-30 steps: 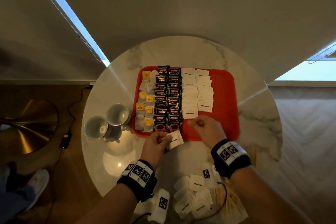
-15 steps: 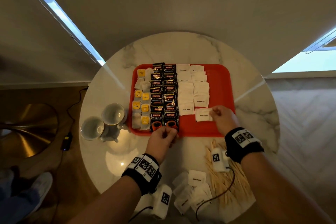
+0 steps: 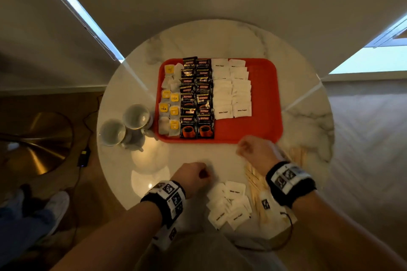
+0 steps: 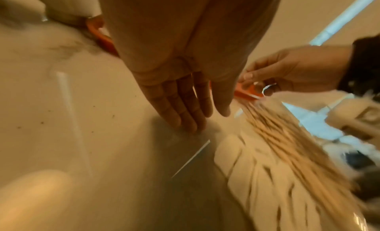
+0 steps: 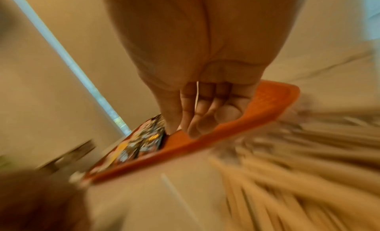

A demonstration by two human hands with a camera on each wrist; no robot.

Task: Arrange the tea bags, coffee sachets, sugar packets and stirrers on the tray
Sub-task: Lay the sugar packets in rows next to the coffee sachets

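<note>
The tray (image 3: 264, 86) sat mid-frame, rows filling its left side, so its right stayed free for stirrers (image 3: 256, 185). Loose sugar packets (image 3: 229, 202) lay lower centre; my left hand (image 3: 193, 177) and right hand (image 3: 255, 152), relaxed and empty, hovered near them.

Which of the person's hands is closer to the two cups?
Left. The left hand is over the table, right of and nearer the viewer than the cups. The right hand is farther right, at the red tray's near edge.
</note>
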